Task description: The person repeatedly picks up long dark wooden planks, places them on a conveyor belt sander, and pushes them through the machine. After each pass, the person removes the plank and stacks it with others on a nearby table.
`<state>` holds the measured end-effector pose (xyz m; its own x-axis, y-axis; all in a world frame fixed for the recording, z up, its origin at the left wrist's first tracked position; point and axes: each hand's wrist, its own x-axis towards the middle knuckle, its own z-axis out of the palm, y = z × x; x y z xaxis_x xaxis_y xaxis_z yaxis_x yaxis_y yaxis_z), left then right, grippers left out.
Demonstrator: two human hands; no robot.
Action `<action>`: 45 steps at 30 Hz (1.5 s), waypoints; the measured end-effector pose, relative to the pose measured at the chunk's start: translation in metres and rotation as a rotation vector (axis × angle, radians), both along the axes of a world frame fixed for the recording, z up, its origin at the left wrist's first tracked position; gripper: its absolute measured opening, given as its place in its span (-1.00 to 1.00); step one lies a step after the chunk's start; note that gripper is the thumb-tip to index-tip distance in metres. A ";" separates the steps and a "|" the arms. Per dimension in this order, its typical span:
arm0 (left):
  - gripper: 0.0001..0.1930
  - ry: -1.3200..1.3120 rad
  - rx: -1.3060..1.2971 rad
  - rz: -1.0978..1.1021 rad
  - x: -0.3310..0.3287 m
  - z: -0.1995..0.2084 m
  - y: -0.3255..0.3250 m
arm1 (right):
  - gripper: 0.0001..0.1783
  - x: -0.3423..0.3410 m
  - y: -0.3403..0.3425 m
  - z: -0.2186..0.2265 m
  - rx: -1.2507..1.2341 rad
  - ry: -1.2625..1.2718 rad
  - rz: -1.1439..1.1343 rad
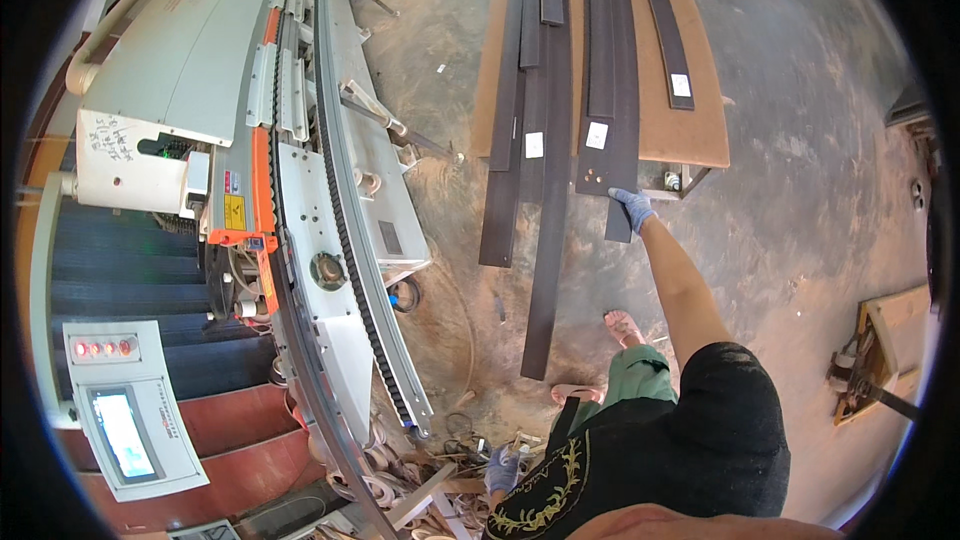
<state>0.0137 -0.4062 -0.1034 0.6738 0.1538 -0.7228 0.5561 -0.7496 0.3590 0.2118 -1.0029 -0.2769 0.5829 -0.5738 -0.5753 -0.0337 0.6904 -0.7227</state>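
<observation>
My right hand [632,208], in a pale blue-grey glove, reaches out to the near end of the dark brown boards on the cart. Its fingers are closed on the end of a dark board [619,224], which sticks out past its neighbours. Beside it lies a wider dark board with a white label [597,135]. My left hand [502,468], gloved too, hangs low by my body, next to the machine's end; its fingers are too small to make out. A short black strip [566,422] shows beside my front, partly hidden by my clothing.
Left stands a long edge-banding-type machine [290,170] with a rail and a control panel [135,410]. More long boards [545,290] overhang the brown-topped cart [700,145]. Tangled strip scraps [400,470] lie by the machine's end. A wooden-framed item [880,355] stands at right.
</observation>
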 end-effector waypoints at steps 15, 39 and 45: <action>-0.44 0.068 0.046 -0.191 0.002 -0.042 -0.021 | -0.40 -0.028 -0.115 0.084 -1.296 0.881 0.277; -0.45 -0.026 -0.188 -0.254 0.058 -0.057 -0.110 | -0.21 -0.165 0.061 0.044 0.004 0.218 0.328; -0.44 0.038 -0.488 -0.255 0.053 -0.047 -0.138 | -0.58 -0.116 0.071 0.042 0.148 0.165 0.288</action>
